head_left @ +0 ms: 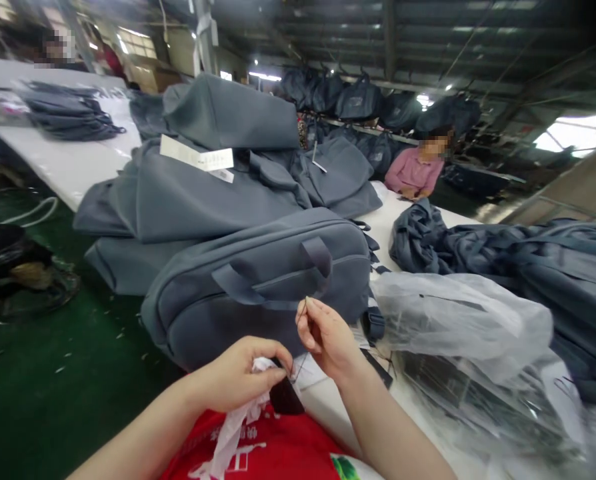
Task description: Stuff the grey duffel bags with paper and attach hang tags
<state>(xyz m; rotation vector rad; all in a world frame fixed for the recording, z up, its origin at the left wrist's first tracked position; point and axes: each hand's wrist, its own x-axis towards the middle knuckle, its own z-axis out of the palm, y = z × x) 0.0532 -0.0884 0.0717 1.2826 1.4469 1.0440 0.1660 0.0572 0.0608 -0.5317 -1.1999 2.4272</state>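
My left hand [238, 375] pinches a black hang tag [285, 395] between thumb and fingers, with a crumpled white strip [235, 427] trailing below it. A thin dark string [300, 367] runs up from the tag. The fingertips of my right hand [328, 337] are closed on that string's upper end. Just beyond both hands stands a blue-grey bag [273, 267] with two strap handles [238, 283]. My right hand is in front of the bag's handle; whether they touch, I cannot tell.
More blue-grey bags [203, 193] are piled behind, one bearing white paper tags [197, 157]. Clear plastic bags [463, 320] and heaped blue-grey fabric [538, 253] lie at right. A co-worker in a pink top [415, 170] sits across the white table [98, 150].
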